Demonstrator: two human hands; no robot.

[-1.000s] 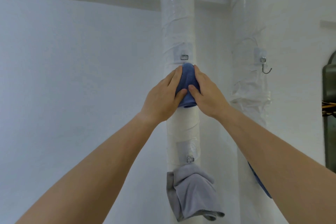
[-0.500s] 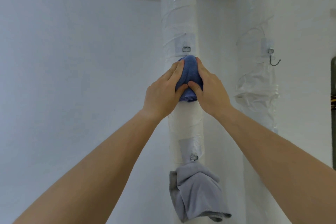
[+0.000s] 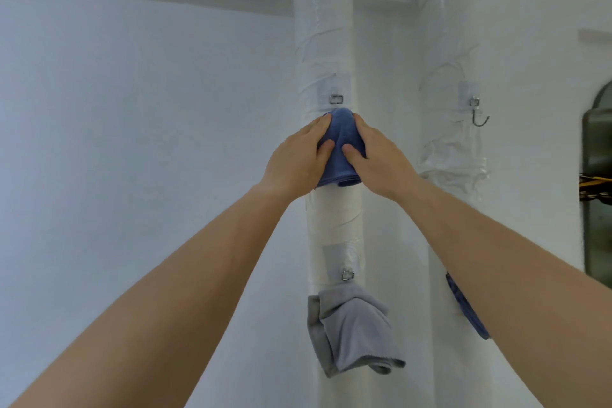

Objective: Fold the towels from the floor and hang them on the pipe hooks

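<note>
- White painted walls back a white tape-wrapped pipe (image 3: 326, 43), the landmark for every place below.
- Done, judging by how things hang: a crumpled grey cloth towel (image 3: 351, 331) hangs from the small metal lower hook (image 3: 347, 274) low on that pipe. A dark blue towel edge (image 3: 463, 305) shows to the pipe's right, mostly hidden behind the right forearm.
- In hand: a blue folded terry towel (image 3: 342, 142) lies against the pipe's front, its top just under the small metal upper hook bracket (image 3: 336, 98). Whether it has caught there cannot be told.
- Left to do: a bare curved metal hook (image 3: 478, 116) to the pipe's right carries nothing. The floor is out of view.
- With arms stretched upward, the left hand (image 3: 294, 162) and right hand (image 3: 381, 159) flank the blue folded terry towel. Each clamps it, thumb on the front and fingers along the side.
</note>
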